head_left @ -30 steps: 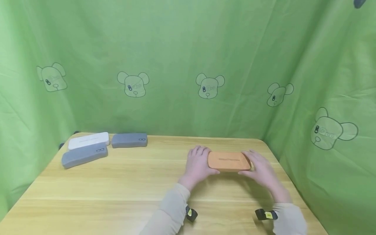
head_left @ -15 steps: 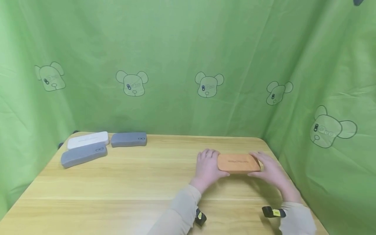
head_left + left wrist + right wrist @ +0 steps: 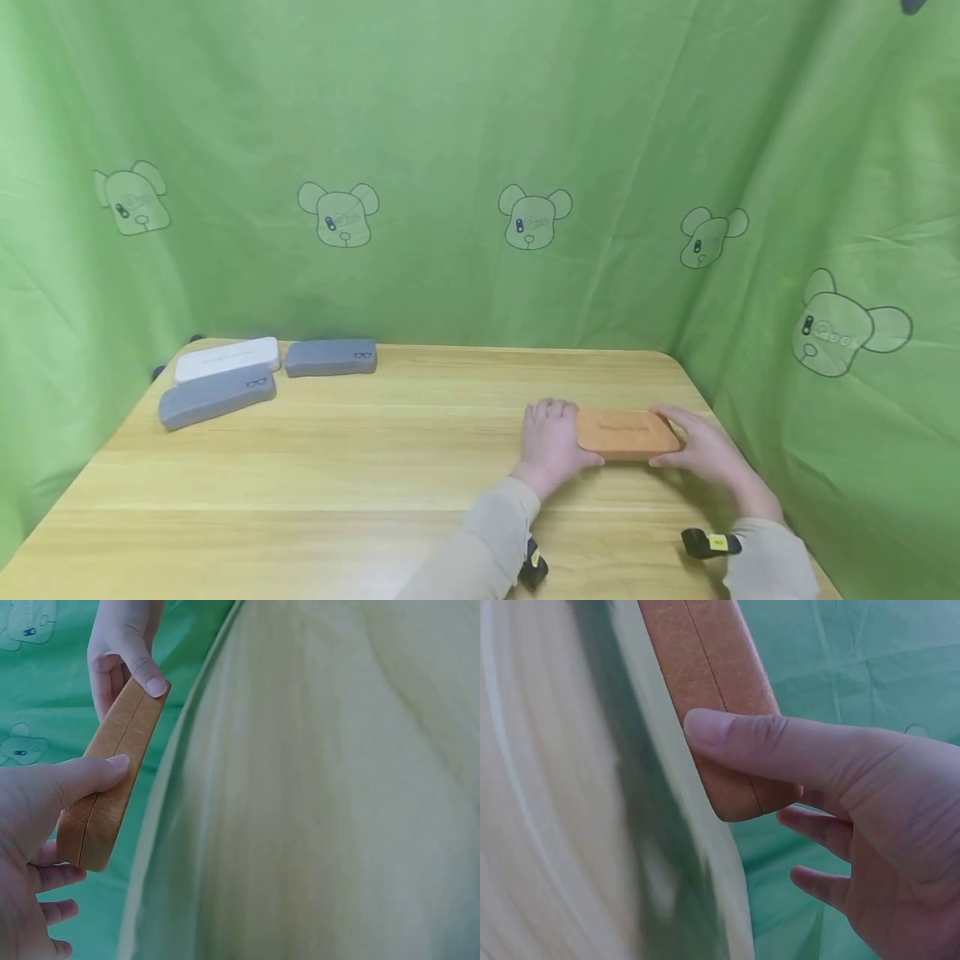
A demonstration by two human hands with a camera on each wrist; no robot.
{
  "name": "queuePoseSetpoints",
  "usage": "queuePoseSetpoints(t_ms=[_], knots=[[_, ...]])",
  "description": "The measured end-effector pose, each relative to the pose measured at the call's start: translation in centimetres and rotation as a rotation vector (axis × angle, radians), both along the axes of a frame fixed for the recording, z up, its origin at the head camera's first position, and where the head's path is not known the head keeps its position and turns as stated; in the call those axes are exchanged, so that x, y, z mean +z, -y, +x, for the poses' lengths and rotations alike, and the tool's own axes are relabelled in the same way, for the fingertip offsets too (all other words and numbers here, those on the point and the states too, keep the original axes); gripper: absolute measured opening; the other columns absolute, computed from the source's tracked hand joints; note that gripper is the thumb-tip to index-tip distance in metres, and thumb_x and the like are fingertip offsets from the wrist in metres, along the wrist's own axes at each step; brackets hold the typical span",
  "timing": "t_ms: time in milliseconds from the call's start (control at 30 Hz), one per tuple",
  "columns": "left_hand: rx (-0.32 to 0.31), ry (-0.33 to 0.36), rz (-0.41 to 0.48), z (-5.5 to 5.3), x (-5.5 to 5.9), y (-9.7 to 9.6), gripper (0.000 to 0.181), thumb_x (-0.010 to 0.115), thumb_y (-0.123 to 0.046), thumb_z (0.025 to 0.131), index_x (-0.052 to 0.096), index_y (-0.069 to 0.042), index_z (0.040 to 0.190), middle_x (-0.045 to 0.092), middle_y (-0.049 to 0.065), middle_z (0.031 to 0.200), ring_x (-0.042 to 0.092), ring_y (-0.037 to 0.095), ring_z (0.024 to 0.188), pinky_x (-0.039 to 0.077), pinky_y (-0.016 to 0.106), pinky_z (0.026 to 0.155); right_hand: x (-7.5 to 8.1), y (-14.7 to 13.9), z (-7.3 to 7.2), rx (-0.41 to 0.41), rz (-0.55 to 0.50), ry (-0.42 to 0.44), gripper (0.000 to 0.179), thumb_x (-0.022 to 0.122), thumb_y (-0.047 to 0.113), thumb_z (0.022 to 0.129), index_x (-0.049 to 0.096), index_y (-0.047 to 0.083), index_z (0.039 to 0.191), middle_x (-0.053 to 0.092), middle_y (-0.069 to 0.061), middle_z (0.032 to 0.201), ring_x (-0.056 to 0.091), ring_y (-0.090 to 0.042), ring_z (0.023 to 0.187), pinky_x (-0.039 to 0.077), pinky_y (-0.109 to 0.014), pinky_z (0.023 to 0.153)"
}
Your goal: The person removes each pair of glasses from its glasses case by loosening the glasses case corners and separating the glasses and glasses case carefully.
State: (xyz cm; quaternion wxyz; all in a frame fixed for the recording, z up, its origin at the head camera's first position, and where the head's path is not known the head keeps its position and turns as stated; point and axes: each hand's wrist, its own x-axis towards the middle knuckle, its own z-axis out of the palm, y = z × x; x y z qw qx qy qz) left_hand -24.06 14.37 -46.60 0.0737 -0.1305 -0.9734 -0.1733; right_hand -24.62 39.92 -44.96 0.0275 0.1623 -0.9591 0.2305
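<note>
An orange glasses case (image 3: 627, 433), closed, with a line of small print on its lid, is held between both hands at the right side of the table. My left hand (image 3: 553, 446) grips its left end, thumb on the near long side. At the other end my right hand (image 3: 705, 448) pinches it, thumb also on the near side. A thin seam runs along the case's side (image 3: 112, 780) in the left wrist view. In the right wrist view the right thumb (image 3: 765, 742) lies across that seam, with the other fingers partly hidden behind the case.
Two grey glasses cases, one at the back (image 3: 330, 357) and one nearer (image 3: 217, 397), lie at the table's far left with a white case (image 3: 227, 359). Green curtains (image 3: 435, 283) with printed bear heads stand behind and beside the wooden table (image 3: 300, 483).
Both hands have carried the orange glasses case to the right and, lately, nearer and lower toward the tabletop. The grey and white cases have stayed where they were.
</note>
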Motion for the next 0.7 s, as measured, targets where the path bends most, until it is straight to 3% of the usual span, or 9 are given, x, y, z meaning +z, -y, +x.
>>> queuePoseSetpoints(t_ms=[367, 700], knots=[[0.005, 0.039, -0.037, 0.2, -1.0, -1.4, 0.090, 0.074, -0.072, 0.065, 0.051, -0.021, 0.135, 0.056, -0.006, 0.138, 0.044, 0.017, 0.135, 0.029, 0.046, 0.120, -1.4, -1.5, 0.2, -0.030, 0.005, 0.093, 0.089, 0.087, 0.034, 0.066, 0.047, 0.003, 0.139, 0.046, -0.032, 0.141, 0.042, -0.057, 0.127, 0.032, -0.072, 0.102], [0.024, 0.066, 0.002, 0.7, -1.4, -2.5, 0.087, 0.076, -0.069, 0.065, 0.052, -0.021, 0.133, 0.057, -0.005, 0.134, 0.044, 0.018, 0.133, 0.029, 0.047, 0.119, -1.9, -2.1, 0.3, -0.024, -0.003, 0.092, 0.089, 0.088, 0.031, 0.064, 0.048, 0.001, 0.138, 0.047, -0.034, 0.139, 0.042, -0.058, 0.126, 0.033, -0.072, 0.101]])
